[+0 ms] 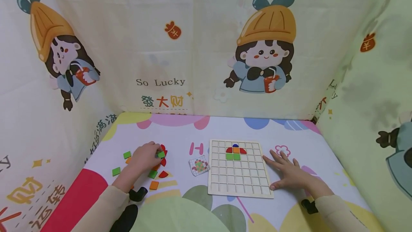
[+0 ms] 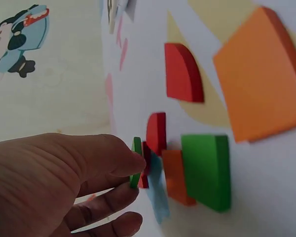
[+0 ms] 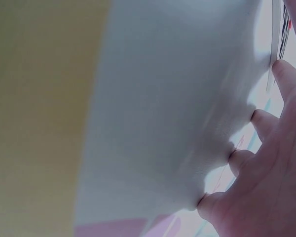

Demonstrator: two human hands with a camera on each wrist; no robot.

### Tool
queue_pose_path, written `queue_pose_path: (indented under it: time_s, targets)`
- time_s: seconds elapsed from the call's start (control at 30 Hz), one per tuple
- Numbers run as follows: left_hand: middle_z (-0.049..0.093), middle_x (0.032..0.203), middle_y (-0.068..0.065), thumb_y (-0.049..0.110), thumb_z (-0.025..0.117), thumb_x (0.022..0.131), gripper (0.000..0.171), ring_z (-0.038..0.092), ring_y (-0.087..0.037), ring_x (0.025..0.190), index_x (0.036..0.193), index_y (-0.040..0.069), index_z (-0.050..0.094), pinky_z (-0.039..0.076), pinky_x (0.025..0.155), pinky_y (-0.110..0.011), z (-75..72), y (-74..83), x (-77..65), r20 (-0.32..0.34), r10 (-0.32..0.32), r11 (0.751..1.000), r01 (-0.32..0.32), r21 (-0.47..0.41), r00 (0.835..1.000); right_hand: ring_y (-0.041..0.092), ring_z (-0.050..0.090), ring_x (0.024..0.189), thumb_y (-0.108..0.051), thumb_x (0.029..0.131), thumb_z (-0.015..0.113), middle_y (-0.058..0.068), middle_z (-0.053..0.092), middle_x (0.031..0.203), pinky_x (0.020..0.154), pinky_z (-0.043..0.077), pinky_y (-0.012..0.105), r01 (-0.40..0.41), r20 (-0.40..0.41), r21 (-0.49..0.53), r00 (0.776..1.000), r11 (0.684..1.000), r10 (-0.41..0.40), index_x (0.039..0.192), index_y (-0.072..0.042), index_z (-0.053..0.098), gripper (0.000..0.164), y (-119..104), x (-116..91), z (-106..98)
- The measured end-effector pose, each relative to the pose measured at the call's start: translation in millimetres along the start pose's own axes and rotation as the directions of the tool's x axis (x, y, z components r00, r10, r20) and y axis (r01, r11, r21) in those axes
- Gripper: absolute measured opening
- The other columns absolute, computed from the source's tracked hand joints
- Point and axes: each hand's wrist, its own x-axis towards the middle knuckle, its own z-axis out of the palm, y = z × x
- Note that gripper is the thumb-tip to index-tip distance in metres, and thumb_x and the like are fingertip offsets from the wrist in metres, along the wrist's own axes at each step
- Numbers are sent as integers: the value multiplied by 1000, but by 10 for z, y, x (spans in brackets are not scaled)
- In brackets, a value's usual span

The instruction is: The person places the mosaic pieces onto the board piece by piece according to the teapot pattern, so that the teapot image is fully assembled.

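Observation:
My left hand (image 1: 143, 159) pinches a green square tile (image 2: 135, 160) between thumb and fingers, over a loose group of tiles. Beneath and beside it lie red quarter-round tiles (image 1: 163, 174), orange squares (image 1: 154, 185) and another green square (image 2: 205, 170). Spread fingers of my right hand (image 1: 291, 173) rest at the right edge of a pale wooden grid board (image 1: 238, 185). Near the board's top, a blue rounded piece (image 1: 235, 145) sits above an orange square (image 1: 236, 150), flanked by two red quarter-rounds (image 1: 243, 151). Two green squares (image 1: 233, 156) lie below them.
A small pattern card (image 1: 199, 166) lies against the board's left edge. Further green squares (image 1: 116, 171) are left of my left hand. The table has a colourful printed cover (image 1: 180, 207), and printed curtains (image 1: 206, 53) stand behind and at both sides.

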Motion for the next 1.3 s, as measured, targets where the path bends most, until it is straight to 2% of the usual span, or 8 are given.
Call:
queue_pose_path:
  time_s: [0.17,0.47,0.7,0.87,1.0,1.13,1.3]
  targets:
    - [64,98,-4,17,78,84,27,58,-22,87,109,9,72,54,86,-48,6,168,35,-15,59,998,-58,26,998,64,9,149,-68,70,82,25,20,169,104,7,88,-6,2,-8,1000,1000,6,160,-27,39,107,-16,-1,-8]
    - [67,101,-1,20,81,83,27,58,-20,90,109,16,74,53,92,-48,120,597,166,-35,98,995,-97,15,995,65,10,149,-68,70,83,25,21,168,103,9,89,0,6,-7,1000,1000,0,159,-25,39,109,-32,-15,-30]
    - [66,97,0,20,80,83,23,58,-20,87,105,16,75,53,85,-44,126,956,220,-76,186,982,-185,22,980,64,8,150,-68,71,82,25,21,169,103,8,90,1,8,-1,1000,1000,-1,159,-25,39,108,-12,-7,-21]
    - [67,99,0,23,81,84,25,57,-18,87,108,16,75,53,85,-40,107,1240,241,-62,221,975,-219,39,973,64,8,150,-67,71,82,25,21,169,103,7,90,0,7,5,1000,1000,0,159,-25,39,107,-9,0,-12]
    - [68,102,0,25,78,86,27,58,-18,88,112,17,74,52,85,-39,146,1426,284,-61,271,962,-269,50,960,64,8,150,-67,71,82,25,20,168,103,7,90,8,4,8,1000,1000,-8,159,-25,39,108,-8,13,-14]
    - [68,105,1,28,75,89,29,60,-18,92,116,19,73,52,86,-38,264,1558,362,-65,339,938,-333,92,938,64,8,150,-67,71,83,25,20,169,103,6,90,3,4,6,1000,1000,-3,159,-25,39,107,-10,16,-9]
    - [68,105,3,27,73,91,26,59,-15,90,117,20,73,51,85,-37,341,1730,421,-55,379,922,-371,111,924,64,8,150,-68,71,82,24,20,169,103,7,89,-2,6,-4,1000,1000,2,160,-26,38,107,-4,-1,-1]
